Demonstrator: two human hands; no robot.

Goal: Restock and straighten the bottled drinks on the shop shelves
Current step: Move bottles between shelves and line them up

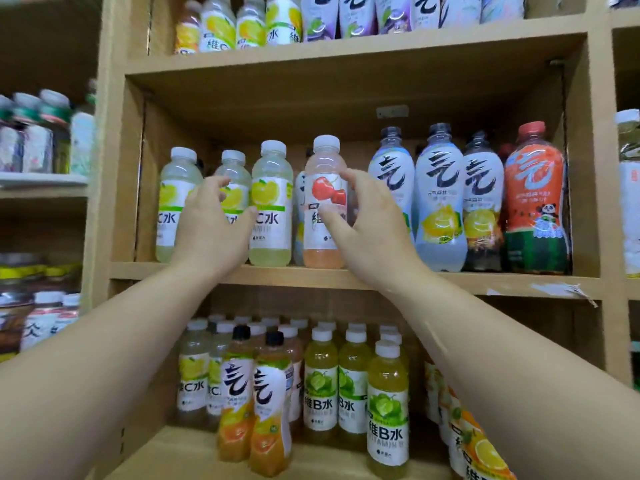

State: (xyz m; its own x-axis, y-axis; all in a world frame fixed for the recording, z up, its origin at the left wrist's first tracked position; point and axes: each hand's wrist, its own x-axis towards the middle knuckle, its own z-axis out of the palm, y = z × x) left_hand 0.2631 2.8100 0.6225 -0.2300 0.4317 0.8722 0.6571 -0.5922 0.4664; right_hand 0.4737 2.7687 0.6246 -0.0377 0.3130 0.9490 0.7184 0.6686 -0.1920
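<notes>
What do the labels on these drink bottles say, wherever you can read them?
"C水": lemon bottle, middle shelf.
"維B水": green-fruit bottle, bottom shelf.
"B水": the green-fruit bottle behind it, partly hidden.
"C水": bottom-shelf lemon bottle.
Large brush character: clear bottle, middle shelf; too stylised to read surely.
Small print everywhere: too blurred.

The wooden shelf [346,277] carried a row of upright bottles: three lemon drinks [272,206], a cherry drink [323,202], then taller curved bottles [440,199]
</notes>
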